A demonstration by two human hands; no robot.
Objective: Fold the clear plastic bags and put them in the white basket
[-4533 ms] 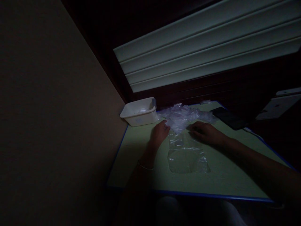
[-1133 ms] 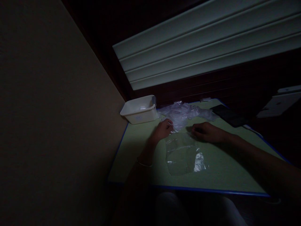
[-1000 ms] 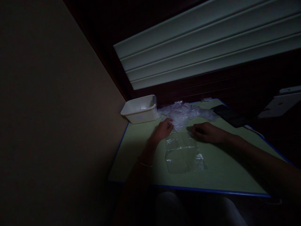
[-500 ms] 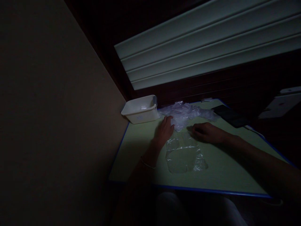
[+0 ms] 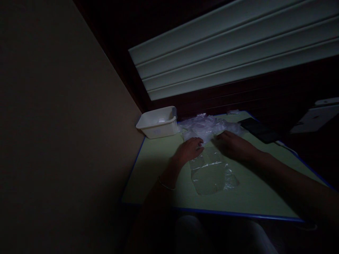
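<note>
A clear plastic bag [image 5: 210,178] lies flat on the pale green table, its near end toward me. My left hand [image 5: 189,151] is at the bag's upper left, thumb and fingers apart and slightly curled, with nothing visible between them. Near the upper right of the bag, my right hand [image 5: 231,144] is closed with its fingertips together; what it holds, if anything, is lost in the dark. Just beyond both hands spreads a crumpled heap of thin clear plastic bags [image 5: 203,125].
A white plastic basket [image 5: 159,130] stands at the table's back left, against the wall. A black tablet or phone [image 5: 259,130] rests at the right, by a white cable [image 5: 287,146]. Blue edging [image 5: 238,214] borders the table. The room is dim.
My left hand has moved right and a little toward me. My right hand has gone slightly farther away, toward the heap. The flat bag has shifted a little to the right.
</note>
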